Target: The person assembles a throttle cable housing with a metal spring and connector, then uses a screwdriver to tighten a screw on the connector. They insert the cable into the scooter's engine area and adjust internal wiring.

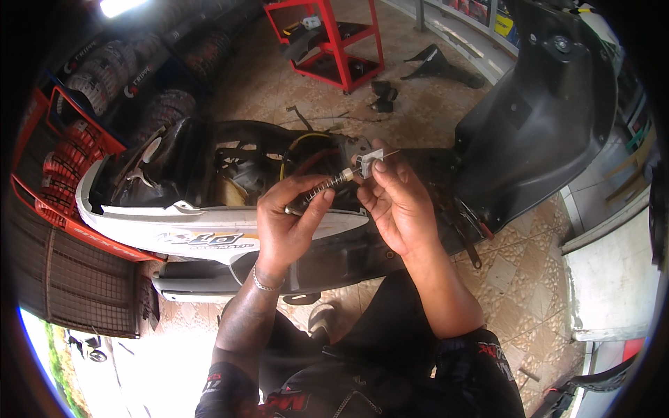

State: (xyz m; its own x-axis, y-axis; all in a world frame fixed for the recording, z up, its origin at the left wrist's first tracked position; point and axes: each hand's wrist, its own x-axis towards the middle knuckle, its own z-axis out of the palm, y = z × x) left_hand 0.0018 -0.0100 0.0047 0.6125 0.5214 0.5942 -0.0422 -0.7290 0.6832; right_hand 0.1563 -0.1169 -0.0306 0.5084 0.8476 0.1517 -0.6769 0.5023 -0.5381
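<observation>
My left hand (289, 216) is closed around a slim cylindrical part with a coiled spring (325, 186) and a pale collar. From its upper end a thin rod or wire runs up to the right. My right hand (397, 195) pinches a small grey metal piece (371, 159) at that end, with the thin tip poking out past it. Both hands are over the partly stripped scooter (216, 227), whose white side panel and open body show dark parts and a yellow cable (286, 157).
A red tool trolley (341, 61) and loose black parts (383, 97) are on the tiled floor behind. Tyre racks (63, 188) line the left. A large black panel (529, 118) rises at the right beside a pale box-like object (603, 279).
</observation>
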